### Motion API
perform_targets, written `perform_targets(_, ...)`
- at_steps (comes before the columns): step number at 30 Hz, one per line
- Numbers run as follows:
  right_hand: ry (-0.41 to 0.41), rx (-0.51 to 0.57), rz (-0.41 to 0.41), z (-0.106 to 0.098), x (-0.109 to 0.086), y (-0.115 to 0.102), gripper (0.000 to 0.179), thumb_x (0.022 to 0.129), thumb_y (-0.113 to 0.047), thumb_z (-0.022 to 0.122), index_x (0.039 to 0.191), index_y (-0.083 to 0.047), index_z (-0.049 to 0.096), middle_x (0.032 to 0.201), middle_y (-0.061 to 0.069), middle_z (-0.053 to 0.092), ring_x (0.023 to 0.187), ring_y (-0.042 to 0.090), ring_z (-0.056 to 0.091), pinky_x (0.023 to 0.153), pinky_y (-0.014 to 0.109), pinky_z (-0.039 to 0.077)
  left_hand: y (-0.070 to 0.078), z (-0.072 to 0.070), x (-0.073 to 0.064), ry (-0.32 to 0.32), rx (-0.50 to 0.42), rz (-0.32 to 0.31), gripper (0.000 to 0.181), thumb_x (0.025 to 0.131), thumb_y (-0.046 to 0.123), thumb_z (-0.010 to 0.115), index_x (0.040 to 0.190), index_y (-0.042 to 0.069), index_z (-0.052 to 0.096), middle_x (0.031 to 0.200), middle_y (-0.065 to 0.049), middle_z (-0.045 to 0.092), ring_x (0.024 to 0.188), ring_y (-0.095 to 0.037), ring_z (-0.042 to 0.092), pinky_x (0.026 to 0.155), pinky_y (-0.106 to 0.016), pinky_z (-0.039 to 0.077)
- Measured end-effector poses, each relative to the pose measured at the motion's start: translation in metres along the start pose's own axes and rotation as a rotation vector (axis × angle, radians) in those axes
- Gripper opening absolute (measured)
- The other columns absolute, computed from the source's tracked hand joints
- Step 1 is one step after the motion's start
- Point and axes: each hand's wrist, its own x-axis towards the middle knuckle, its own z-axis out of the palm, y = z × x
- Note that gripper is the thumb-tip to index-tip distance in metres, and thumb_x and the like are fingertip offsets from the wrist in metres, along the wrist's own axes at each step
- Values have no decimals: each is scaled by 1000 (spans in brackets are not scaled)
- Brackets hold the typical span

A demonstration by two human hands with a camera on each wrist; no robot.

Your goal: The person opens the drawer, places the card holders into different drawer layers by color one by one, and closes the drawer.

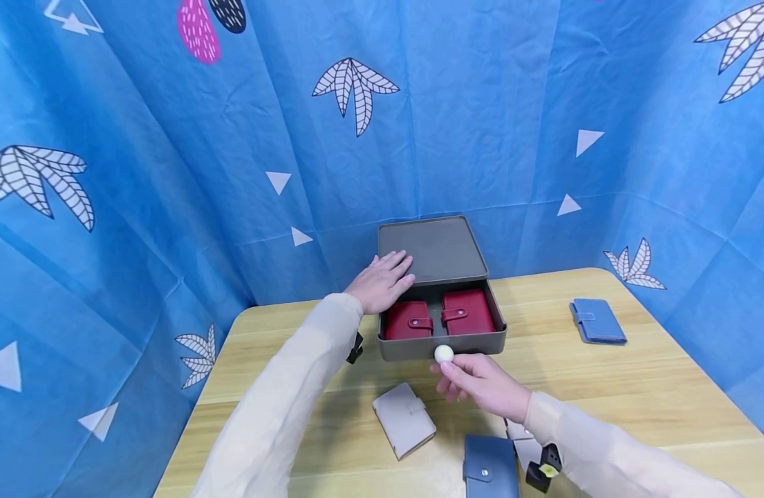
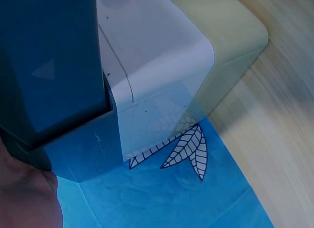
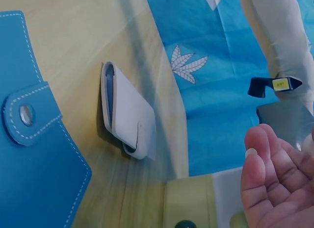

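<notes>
A dark grey box [image 1: 444, 344] stands at the back of the table, its lid [image 1: 434, 245] tilted back. Two red snap wallets lie inside, one on the left [image 1: 406, 321] and one on the right [image 1: 471, 311]. My left hand [image 1: 382, 283] rests with extended fingers on the lid's lower left part; only its edge shows in the left wrist view. In front of the box, my right hand [image 1: 481, 380] pinches a small white ball [image 1: 444, 353] between thumb and fingertips. Its other fingers curl loosely in the right wrist view.
A whitish wallet [image 1: 404, 420] lies before the box. Nearer me are a blue wallet [image 1: 490, 470] and another whitish one [image 1: 523, 439], partly hidden by my right forearm. Another blue wallet [image 1: 596, 320] lies at right. A blue curtain [image 1: 481, 138] hangs behind the table.
</notes>
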Motion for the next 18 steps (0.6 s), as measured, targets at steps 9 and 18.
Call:
perform_targets(9, 19, 24, -1, -3, 8, -1, 39, 104, -30, 42, 118, -1, 64, 92, 14, 69, 78, 33, 66, 67, 33, 54, 1, -2, -1, -6, 10, 10, 62, 103, 52, 17, 154, 17, 20, 161, -2, 13, 147, -21, 7, 118, -40, 5)
perform_targets(18, 44, 45, 16, -8, 22, 4, 41, 104, -34, 41, 116, -3, 65, 92, 16, 69, 78, 33, 65, 66, 33, 54, 2, -3, -1, -4, 6, 7, 62, 103, 52, 18, 154, 17, 20, 160, -2, 13, 147, -21, 7, 118, -40, 4)
